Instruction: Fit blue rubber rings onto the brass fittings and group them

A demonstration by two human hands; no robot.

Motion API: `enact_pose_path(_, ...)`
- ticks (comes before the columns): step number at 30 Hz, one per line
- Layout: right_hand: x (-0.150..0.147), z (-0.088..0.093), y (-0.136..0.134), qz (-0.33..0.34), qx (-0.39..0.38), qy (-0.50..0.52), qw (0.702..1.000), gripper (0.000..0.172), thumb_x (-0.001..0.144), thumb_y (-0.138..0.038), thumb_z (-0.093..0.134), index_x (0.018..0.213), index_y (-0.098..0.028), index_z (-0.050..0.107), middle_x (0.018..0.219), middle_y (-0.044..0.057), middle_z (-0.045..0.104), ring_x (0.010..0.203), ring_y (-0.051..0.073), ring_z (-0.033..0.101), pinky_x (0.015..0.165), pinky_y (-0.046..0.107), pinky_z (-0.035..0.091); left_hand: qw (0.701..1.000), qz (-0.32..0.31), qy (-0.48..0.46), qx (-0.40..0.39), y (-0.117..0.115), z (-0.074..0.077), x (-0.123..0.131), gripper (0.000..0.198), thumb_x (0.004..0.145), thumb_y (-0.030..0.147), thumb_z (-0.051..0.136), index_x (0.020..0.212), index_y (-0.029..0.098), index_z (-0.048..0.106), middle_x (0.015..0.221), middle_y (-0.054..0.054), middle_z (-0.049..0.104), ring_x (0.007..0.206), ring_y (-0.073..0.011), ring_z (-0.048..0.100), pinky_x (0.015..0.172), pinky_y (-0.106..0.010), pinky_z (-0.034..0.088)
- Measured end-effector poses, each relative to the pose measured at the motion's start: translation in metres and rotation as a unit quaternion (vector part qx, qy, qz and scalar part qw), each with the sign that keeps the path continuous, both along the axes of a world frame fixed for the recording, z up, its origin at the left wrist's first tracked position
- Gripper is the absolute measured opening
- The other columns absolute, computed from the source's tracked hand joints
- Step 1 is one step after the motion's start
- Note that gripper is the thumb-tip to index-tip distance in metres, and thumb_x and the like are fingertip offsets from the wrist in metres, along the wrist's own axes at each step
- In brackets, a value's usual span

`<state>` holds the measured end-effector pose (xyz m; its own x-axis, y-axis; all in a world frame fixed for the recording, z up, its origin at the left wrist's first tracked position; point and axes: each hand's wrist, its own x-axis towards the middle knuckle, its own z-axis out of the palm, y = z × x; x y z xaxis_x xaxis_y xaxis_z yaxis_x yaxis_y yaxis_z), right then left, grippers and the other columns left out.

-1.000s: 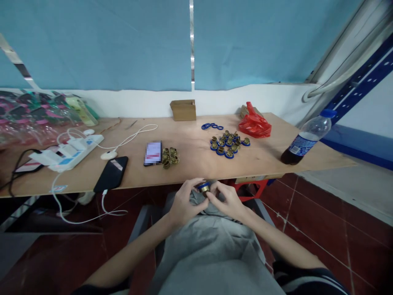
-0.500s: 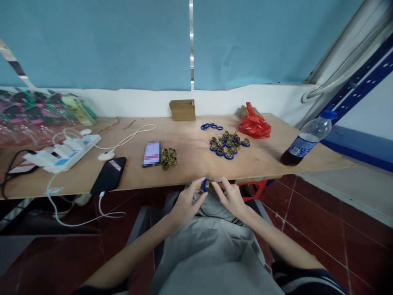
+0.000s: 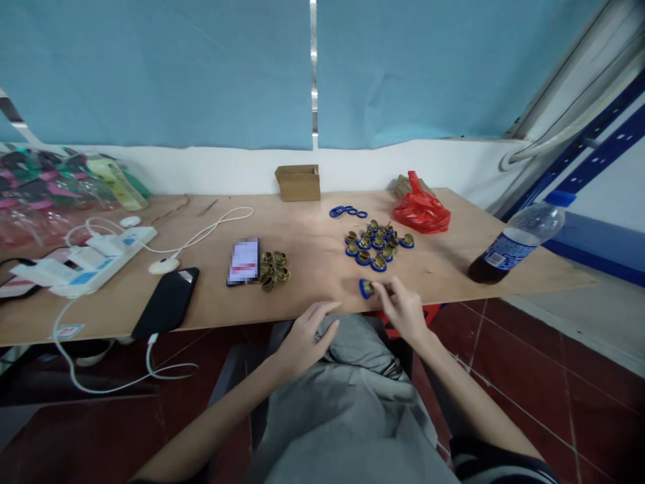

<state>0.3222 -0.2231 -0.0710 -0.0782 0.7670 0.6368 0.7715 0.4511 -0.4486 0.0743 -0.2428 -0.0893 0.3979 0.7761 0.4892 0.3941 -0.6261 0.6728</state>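
Between the fingers of my right hand (image 3: 403,306) is a brass fitting with a blue ring (image 3: 366,289), held just over the front part of the table. My left hand (image 3: 308,339) hangs at the table's front edge, thumb and fingers apart, with nothing in it. Beyond the right hand lies a group of similar brass fittings with blue rings (image 3: 377,245). Farther back are several loose blue rings (image 3: 347,211). Left of centre, a small cluster of brass fittings without visible blue rings (image 3: 275,270) sits beside a lit phone (image 3: 244,261).
A cola bottle (image 3: 519,238) stands at the right, near a red plastic bag (image 3: 422,208). An open cardboard box (image 3: 298,183) is at the back. On the left are a black phone (image 3: 167,302), a white power strip (image 3: 103,262) with cables, and several clear plastic bottles (image 3: 45,195).
My right hand has carried the ringed brass fitting from above my lap forward and right, over the table. My left hand has let go of it and stays near the edge.
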Motion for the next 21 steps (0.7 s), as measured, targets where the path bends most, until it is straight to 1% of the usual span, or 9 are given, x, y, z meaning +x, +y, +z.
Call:
enact_pose_path(2, 0.023, 0.009, 0.013, -0.061, 0.003, -0.005, 0.998, 0.029, 0.104, -0.044, 0.050, 0.091, -0.021, 0.062, 0.071, 0.004, 0.072, 0.059, 0.020, 0.070, 0.059, 0.026, 0.047, 1.000, -0.011, 0.012, 0.012, 0.006, 0.000, 0.000, 0.027, 0.096, 0.017, 0.054, 0.121, 0.022, 0.065, 0.120, -0.010, 0.073, 0.118, -0.0245, 0.067, 0.105, -0.043, 0.053)
enact_pose_path(4, 0.044, 0.015, 0.026, -0.117, -0.018, -0.029, 0.993, 0.030, 0.103, -0.046, 0.050, 0.090, -0.021, 0.062, 0.072, 0.005, 0.073, 0.062, 0.022, 0.071, 0.059, 0.027, 0.045, 0.999, -0.026, 0.023, 0.019, 0.011, -0.001, 0.000, 0.024, 0.096, 0.015, 0.054, 0.115, 0.022, 0.067, 0.117, -0.009, 0.073, 0.116, -0.0244, 0.067, 0.103, -0.042, 0.053)
enact_pose_path(6, 0.062, 0.018, 0.037, -0.163, -0.051, -0.069, 0.983, 0.031, 0.102, -0.046, 0.049, 0.089, -0.021, 0.063, 0.072, 0.006, 0.073, 0.062, 0.024, 0.071, 0.056, 0.028, 0.042, 0.999, -0.035, 0.031, 0.022, 0.015, -0.001, 0.001, 0.023, 0.096, 0.014, 0.054, 0.112, 0.022, 0.068, 0.115, -0.009, 0.074, 0.115, -0.0244, 0.066, 0.102, -0.042, 0.053)
enact_pose_path(8, 0.074, 0.017, 0.045, -0.191, -0.084, -0.112, 0.972, 0.030, 0.101, -0.044, 0.048, 0.089, -0.021, 0.063, 0.074, 0.007, 0.074, 0.063, 0.026, 0.070, 0.055, 0.029, 0.039, 0.998, -0.039, 0.036, 0.024, 0.018, -0.001, 0.001, 0.021, 0.096, 0.013, 0.054, 0.109, 0.022, 0.068, 0.115, -0.009, 0.073, 0.114, -0.0242, 0.066, 0.101, -0.042, 0.053)
enact_pose_path(11, 0.084, 0.015, 0.053, -0.195, -0.129, -0.165, 0.958, 0.025, 0.099, -0.040, 0.049, 0.090, -0.021, 0.062, 0.077, 0.008, 0.074, 0.064, 0.026, 0.070, 0.055, 0.029, 0.037, 0.998, -0.042, 0.041, 0.026, 0.021, -0.001, 0.002, 0.019, 0.097, 0.014, 0.053, 0.107, 0.022, 0.068, 0.115, -0.009, 0.073, 0.114, -0.0239, 0.066, 0.101, -0.042, 0.052)
enact_pose_path(14, 0.086, 0.022, 0.056, -0.197, -0.151, -0.195, 0.949, 0.019, 0.098, -0.036, 0.052, 0.102, -0.019, 0.061, 0.084, 0.010, 0.076, 0.067, 0.027, 0.070, 0.056, 0.030, 0.037, 0.997, -0.045, 0.047, 0.028, 0.023, 0.000, 0.001, 0.018, 0.098, 0.016, 0.053, 0.107, 0.023, 0.068, 0.116, -0.008, 0.073, 0.114, -0.0240, 0.066, 0.101, -0.042, 0.052)
enact_pose_path(16, 0.082, 0.034, 0.062, -0.206, -0.147, -0.210, 0.944, 0.023, 0.098, -0.034, 0.052, 0.112, -0.017, 0.058, 0.091, 0.012, 0.076, 0.072, 0.027, 0.071, 0.058, 0.030, 0.037, 0.997, -0.048, 0.055, 0.026, 0.024, 0.000, 0.001, 0.018, 0.099, 0.017, 0.053, 0.106, 0.023, 0.068, 0.116, -0.009, 0.073, 0.114, -0.0240, 0.066, 0.101, -0.042, 0.052)
enact_pose_path(18, 0.072, 0.051, 0.077, -0.198, -0.137, -0.235, 0.942, 0.025, 0.099, -0.034, 0.051, 0.116, -0.016, 0.056, 0.099, 0.014, 0.075, 0.080, 0.029, 0.071, 0.060, 0.030, 0.039, 0.996, -0.050, 0.067, 0.026, 0.024, 0.000, 0.000, 0.018, 0.099, 0.017, 0.053, 0.106, 0.022, 0.068, 0.119, -0.009, 0.072, 0.115, -0.0242, 0.066, 0.102, -0.042, 0.052)
enact_pose_path(21, 0.046, 0.076, 0.123, -0.117, -0.155, -0.299, 0.934, 0.027, 0.101, -0.033, 0.046, 0.118, -0.015, 0.057, 0.112, 0.019, 0.072, 0.097, 0.032, 0.069, 0.070, 0.032, 0.044, 0.994, -0.054, 0.094, 0.027, 0.024, -0.001, 0.000, 0.018, 0.098, 0.016, 0.054, 0.110, 0.022, 0.066, 0.125, -0.009, 0.070, 0.119, -0.0248, 0.064, 0.106, -0.044, 0.050)
